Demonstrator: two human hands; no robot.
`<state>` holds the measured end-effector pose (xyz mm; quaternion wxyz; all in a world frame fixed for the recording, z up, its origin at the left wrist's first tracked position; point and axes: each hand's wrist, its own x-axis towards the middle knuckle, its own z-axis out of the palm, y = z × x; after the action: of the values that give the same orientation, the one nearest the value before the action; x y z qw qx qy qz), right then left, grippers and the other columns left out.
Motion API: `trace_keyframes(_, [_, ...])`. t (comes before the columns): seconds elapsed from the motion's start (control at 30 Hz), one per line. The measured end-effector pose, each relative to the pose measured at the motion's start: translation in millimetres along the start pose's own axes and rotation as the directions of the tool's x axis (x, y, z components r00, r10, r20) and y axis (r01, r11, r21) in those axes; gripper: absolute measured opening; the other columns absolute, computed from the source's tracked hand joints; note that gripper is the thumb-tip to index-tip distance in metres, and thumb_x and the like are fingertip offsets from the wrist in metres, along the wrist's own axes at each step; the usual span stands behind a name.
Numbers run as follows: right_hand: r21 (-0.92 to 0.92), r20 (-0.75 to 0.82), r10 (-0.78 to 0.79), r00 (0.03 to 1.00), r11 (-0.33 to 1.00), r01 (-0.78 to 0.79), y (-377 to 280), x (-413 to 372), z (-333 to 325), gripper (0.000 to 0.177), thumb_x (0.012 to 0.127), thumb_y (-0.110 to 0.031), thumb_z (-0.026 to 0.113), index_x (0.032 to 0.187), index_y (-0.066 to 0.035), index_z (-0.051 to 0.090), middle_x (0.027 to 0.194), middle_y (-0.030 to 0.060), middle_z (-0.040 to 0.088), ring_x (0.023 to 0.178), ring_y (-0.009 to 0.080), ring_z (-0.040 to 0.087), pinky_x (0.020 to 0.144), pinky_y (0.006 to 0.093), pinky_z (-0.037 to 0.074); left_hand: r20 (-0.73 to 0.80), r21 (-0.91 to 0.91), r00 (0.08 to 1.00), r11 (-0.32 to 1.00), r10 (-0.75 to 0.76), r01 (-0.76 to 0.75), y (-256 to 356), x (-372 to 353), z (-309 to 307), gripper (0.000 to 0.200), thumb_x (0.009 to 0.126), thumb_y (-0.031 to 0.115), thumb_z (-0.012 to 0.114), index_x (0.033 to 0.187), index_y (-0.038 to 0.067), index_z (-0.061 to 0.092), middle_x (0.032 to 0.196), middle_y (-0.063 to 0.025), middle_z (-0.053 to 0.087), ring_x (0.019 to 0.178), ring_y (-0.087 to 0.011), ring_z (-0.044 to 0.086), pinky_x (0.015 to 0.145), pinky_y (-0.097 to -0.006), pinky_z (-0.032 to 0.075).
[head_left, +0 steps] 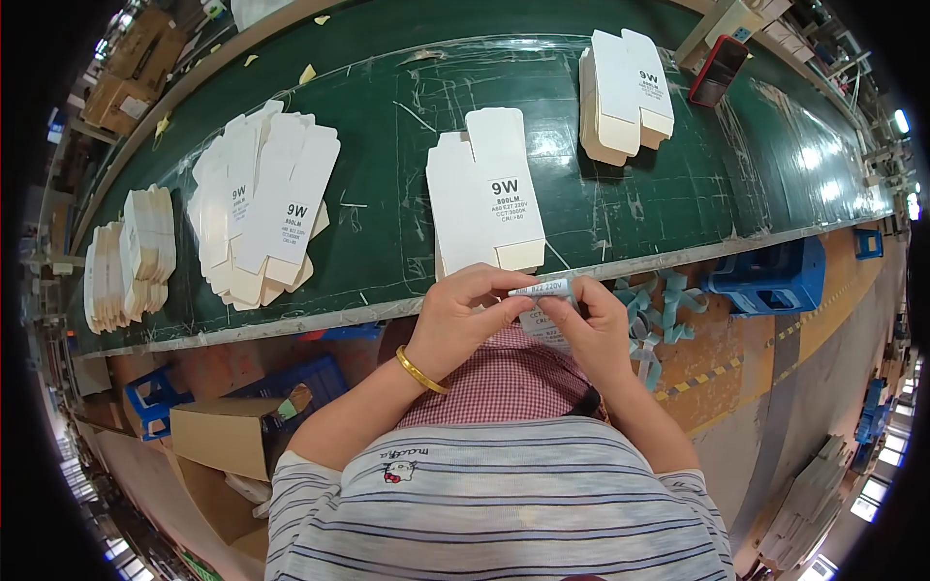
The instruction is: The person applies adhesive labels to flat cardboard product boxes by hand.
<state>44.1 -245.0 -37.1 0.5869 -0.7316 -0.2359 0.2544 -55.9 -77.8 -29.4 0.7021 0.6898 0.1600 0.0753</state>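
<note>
My left hand (468, 312) and my right hand (592, 325) are close together at the table's front edge. Both pinch a pale strip of printed labels (542, 289), which is bent over between the fingertips. "B22 220V" is readable on its upper face, and more print shows on the part hanging below. Just beyond my hands lies a stack of flat white cartons (502, 213) marked 9W 800LM.
More flat cartons lie in a fanned pile (262, 208) on the left and a stack (625, 97) at the back right. A red phone (719, 72) leans near that stack. Pale strips (668, 308) hang beside a blue stool (770, 276); an open cardboard box (221, 436) stands lower left.
</note>
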Motion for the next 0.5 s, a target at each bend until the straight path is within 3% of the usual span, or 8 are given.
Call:
trace_keyframes(0.07, [-0.015, -0.034, -0.039, 0.999, 0.999, 0.039, -4, 1, 3, 0.014, 0.09, -0.014, 0.071, 0.09, 0.0, 0.066, 0.077, 0.0029, 0.061, 0.07, 0.0089, 0.054, 0.063, 0.0247, 0.044, -0.029, -0.024, 0.999, 0.999, -0.025, 0.024, 2, 2, 1, 0.021, 0.088, 0.005, 0.07, 0.109, 0.002, 0.072, 0.101, -0.0038, 0.069, 0.085, -0.008, 0.062, 0.074, -0.0207, 0.051])
trace_keyframes(0.17, [-0.087, -0.015, -0.021, 1.0, 0.996, 0.019, -5, 3, 2, 0.016, 0.091, -0.014, 0.069, 0.093, 0.001, 0.066, 0.079, 0.0034, 0.062, 0.072, 0.0094, 0.054, 0.064, 0.0244, 0.045, 0.011, -0.265, 0.975, 0.939, -0.223, 0.218, 10, 6, 1, 0.019, 0.089, 0.005, 0.069, 0.108, 0.002, 0.072, 0.102, -0.0033, 0.068, 0.086, -0.0082, 0.062, 0.074, -0.0208, 0.051])
trace_keyframes(0.27, [0.014, -0.004, -0.019, 1.0, 1.0, 0.02, -2, 7, 5, 0.016, 0.092, -0.014, 0.068, 0.096, 0.001, 0.065, 0.08, 0.0039, 0.061, 0.072, 0.0096, 0.054, 0.065, 0.0246, 0.044, -0.014, -0.154, 0.978, 0.967, -0.21, 0.205, 2, 9, -2, 0.019, 0.09, 0.005, 0.069, 0.109, 0.001, 0.071, 0.101, -0.0031, 0.067, 0.086, -0.0084, 0.061, 0.074, -0.021, 0.051])
trace_keyframes(0.37, [0.006, -0.014, 0.018, 1.0, 1.0, -0.018, 11, 7, 4, 0.014, 0.092, -0.013, 0.068, 0.092, 0.001, 0.063, 0.073, 0.0017, 0.057, 0.066, 0.0078, 0.047, 0.059, 0.0248, 0.04, -0.033, -0.062, 0.993, 0.992, -0.116, 0.114, 0, 9, -2, 0.02, 0.089, 0.006, 0.069, 0.109, 0.0, 0.071, 0.1, -0.0031, 0.067, 0.086, -0.0083, 0.061, 0.074, -0.0212, 0.051])
trace_keyframes(0.5, [-0.064, -0.049, -0.085, 0.995, 0.995, 0.082, -1, 11, 6, 0.017, 0.09, -0.013, 0.07, 0.084, 0.0, 0.061, 0.067, 0.0, 0.053, 0.062, 0.0065, 0.043, 0.054, 0.0246, 0.037, -0.006, -0.028, 0.998, 0.998, -0.056, 0.056, -5, 7, -2, 0.021, 0.09, 0.006, 0.069, 0.109, -0.001, 0.071, 0.101, -0.0032, 0.067, 0.085, -0.0079, 0.061, 0.074, -0.0213, 0.051])
